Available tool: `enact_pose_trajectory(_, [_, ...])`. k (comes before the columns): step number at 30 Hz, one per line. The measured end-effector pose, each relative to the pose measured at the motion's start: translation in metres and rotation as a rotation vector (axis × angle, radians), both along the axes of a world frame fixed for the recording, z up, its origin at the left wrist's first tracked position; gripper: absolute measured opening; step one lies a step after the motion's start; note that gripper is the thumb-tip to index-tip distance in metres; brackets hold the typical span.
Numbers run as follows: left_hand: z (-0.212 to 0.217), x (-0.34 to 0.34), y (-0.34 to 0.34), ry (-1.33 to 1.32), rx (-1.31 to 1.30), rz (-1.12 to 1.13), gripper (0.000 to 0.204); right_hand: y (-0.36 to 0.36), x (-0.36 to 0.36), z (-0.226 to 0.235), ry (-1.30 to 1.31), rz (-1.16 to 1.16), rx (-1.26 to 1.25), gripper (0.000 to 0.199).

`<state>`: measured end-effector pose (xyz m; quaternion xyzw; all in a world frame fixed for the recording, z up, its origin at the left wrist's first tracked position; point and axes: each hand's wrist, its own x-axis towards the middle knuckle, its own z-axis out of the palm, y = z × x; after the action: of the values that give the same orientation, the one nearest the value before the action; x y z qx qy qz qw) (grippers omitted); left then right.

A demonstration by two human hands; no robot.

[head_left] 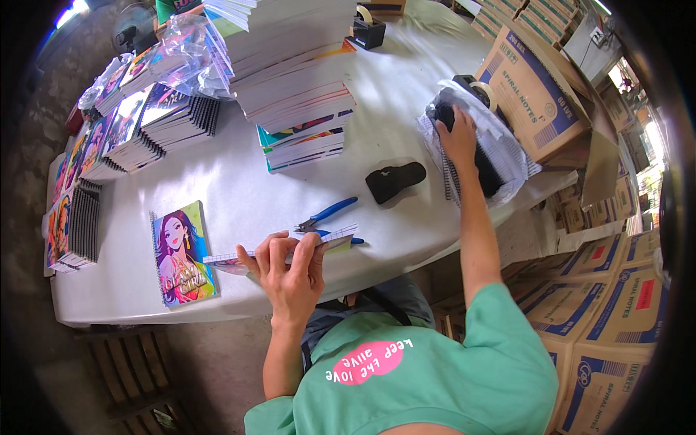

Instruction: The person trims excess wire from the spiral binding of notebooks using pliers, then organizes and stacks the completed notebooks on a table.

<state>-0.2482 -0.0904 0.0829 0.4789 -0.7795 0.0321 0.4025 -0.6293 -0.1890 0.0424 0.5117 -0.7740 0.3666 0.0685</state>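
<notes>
My left hand (286, 272) is closed on a notebook (225, 259) held nearly edge-on above the table's front edge, its squared white paper showing. Blue-handled cutting pliers (333, 209) lie just beyond it, partly hidden by the paper. To the left, a finished spiral notebook (181, 254) with a colourful cover lies flat. Out to the right, my right hand (458, 138) reaches into an opened clear plastic bag (511, 163) of black spiral binding coils (489, 170). Its fingers curl down on the coils, their tips partly hidden. A black padded item (395, 181) lies between my hands.
A tall stack of unbound books (297, 80) rises at the far middle. Rows of spiral notebooks (145, 123) stand at the left. A tape dispenser (368, 32) sits at the back, another (478, 93) beside the open carton (533, 94). Stacked cartons (602, 312) fill the right side.
</notes>
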Motion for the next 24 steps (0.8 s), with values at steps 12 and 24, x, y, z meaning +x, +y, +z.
enact_pose_trajectory(12, [-0.001, 0.001, -0.008, 0.032, -0.051, -0.034, 0.030, -0.028, -0.046, 0.038, 0.463, 0.273, 0.380, 0.039])
enact_pose_trajectory(24, [-0.011, -0.003, -0.007, 0.097, -0.160, -0.012, 0.034, 0.095, 0.159, 0.093, -0.390, 1.009, 0.204, 0.028])
